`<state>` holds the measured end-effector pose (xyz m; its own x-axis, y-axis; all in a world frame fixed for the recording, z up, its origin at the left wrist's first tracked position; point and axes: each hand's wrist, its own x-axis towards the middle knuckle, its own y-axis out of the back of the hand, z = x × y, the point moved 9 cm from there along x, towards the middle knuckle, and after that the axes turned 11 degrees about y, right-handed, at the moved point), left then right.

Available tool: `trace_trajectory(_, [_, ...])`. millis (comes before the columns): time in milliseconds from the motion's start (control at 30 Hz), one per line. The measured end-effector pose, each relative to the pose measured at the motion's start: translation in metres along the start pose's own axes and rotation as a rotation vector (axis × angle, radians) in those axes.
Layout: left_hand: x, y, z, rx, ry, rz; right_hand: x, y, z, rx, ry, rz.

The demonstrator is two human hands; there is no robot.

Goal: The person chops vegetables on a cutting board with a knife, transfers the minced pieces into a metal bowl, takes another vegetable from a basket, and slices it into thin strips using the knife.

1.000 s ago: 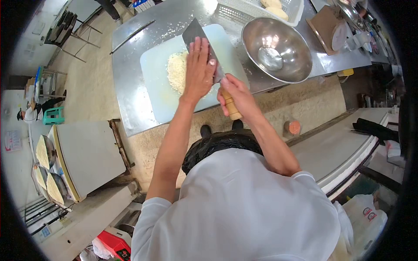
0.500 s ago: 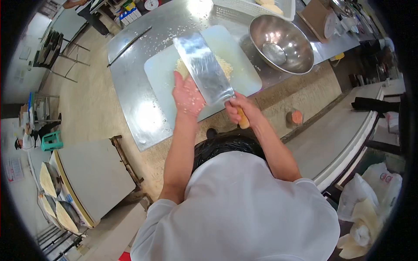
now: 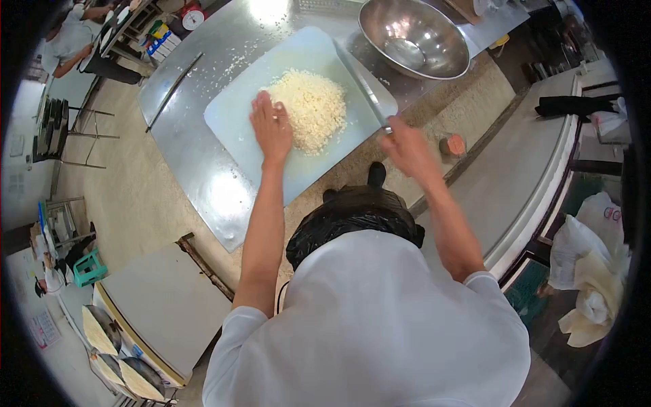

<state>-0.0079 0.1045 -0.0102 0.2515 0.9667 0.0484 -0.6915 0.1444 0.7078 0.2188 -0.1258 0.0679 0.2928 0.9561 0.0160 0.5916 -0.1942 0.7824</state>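
A heap of finely chopped pale bits [image 3: 313,108] lies on a whitish cutting board [image 3: 237,132]. My left hand [image 3: 273,132] rests at the heap's left edge with its fingers stretched out, and a few bits cling to it. In my right hand [image 3: 411,152] is a cleaver [image 3: 366,88], gripped by its handle, which the fingers mostly hide. Its blade stands nearly edge-on to me at the board's right side, beside the heap. I cannot tell whether the blade touches the board.
On the steel table [image 3: 203,163], a metal bowl [image 3: 434,57] stands right of the board and a thin dark rod [image 3: 175,91] lies to the left. Scattered bits dot the steel. Another person [image 3: 71,44] works at the back left. A red-topped jar [image 3: 453,145] sits at the right.
The cleaver has turned from flat above the heap to edge-on at the board's right. My left hand has come away from the blade down to the heap's left edge. The view has shifted.
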Motion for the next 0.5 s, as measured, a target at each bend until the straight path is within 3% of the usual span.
trace_trajectory(100, [0.000, -0.006, 0.010, -0.113, 0.025, -0.048, 0.012, -0.049, -0.040, -0.170, 0.016, -0.115])
trace_trajectory(200, [-0.054, 0.012, 0.055, 0.042, -0.251, 0.123, 0.005, -0.058, -0.060, -0.129, 0.162, -0.043])
trace_trajectory(300, [-0.099, -0.018, 0.088, 0.258, -0.549, -0.120, 0.005, -0.013, -0.018, 0.436, -0.055, -0.056])
trace_trajectory(367, [-0.084, -0.028, 0.085, 0.301, -0.512, -0.052, -0.009, -0.009, 0.027, 0.879, -0.252, -0.108])
trace_trajectory(500, [-0.064, -0.037, 0.084, 0.371, -0.447, -0.017, -0.029, -0.022, 0.082, 1.149, -0.388, -0.094])
